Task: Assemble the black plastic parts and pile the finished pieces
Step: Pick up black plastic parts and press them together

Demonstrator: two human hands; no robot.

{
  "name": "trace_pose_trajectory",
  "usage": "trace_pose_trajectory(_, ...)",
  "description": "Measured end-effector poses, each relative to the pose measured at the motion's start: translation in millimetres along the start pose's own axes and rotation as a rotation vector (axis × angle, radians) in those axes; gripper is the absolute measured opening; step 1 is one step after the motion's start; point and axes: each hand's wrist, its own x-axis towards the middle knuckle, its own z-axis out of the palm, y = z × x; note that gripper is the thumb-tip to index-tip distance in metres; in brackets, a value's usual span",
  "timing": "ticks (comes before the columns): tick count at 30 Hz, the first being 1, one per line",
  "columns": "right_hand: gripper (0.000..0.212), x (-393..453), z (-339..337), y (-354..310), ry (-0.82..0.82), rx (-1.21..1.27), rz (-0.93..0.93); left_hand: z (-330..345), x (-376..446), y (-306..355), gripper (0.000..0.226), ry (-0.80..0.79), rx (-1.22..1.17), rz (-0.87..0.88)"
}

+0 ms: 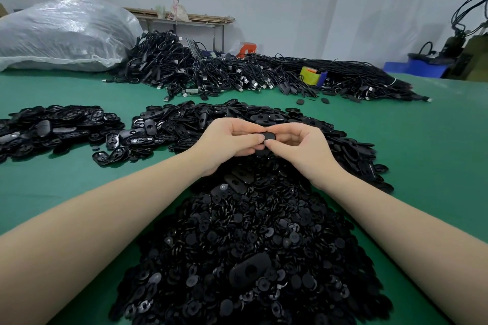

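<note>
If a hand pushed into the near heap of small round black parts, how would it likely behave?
The heap of small round parts would probably slump and scatter, since the pieces lie loose. Each looks thin and light. On the smooth green table, strays would likely slide; flat discs seem unlikely to roll far.

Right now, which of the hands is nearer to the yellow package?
Right. The right hand is below the yellow package, slightly left; the left hand is farther left.

Small black plastic part (268,137) pinched between both hands, above heaps of black oval shells (237,116) and discs (250,240).
</note>
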Motion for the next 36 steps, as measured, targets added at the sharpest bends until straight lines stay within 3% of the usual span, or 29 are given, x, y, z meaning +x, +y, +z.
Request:
trace_pose_trajectory(7, 0.022, -3.0, 2.2, -2.3, 0.085, -0.122, -0.116, -0.8, -1.4, 3.3, 0.017, 0.008, -0.026, -0.018)
trace_pose_trajectory(13, 0.024, -6.2, 5.6, -5.4, 0.052, -0.163, -0.175, -2.4, -1.2, 3.2, 0.022, -0.003, -0.038, -0.02)
trace_pose_trajectory(23, 0.015, -4.9, 5.9, -4.6, 0.024, -0.154, -0.143, -4.0, -2.7, 3.4, 0.021, -0.039, -0.015, -0.002)
trace_pose_trajectory(36, 0.017, 0.7, 0.8, -0.9, -0.01, 0.103, 0.065, -0.8, -1.1, 0.7, 0.021, -0.029, 0.012, 0.01)
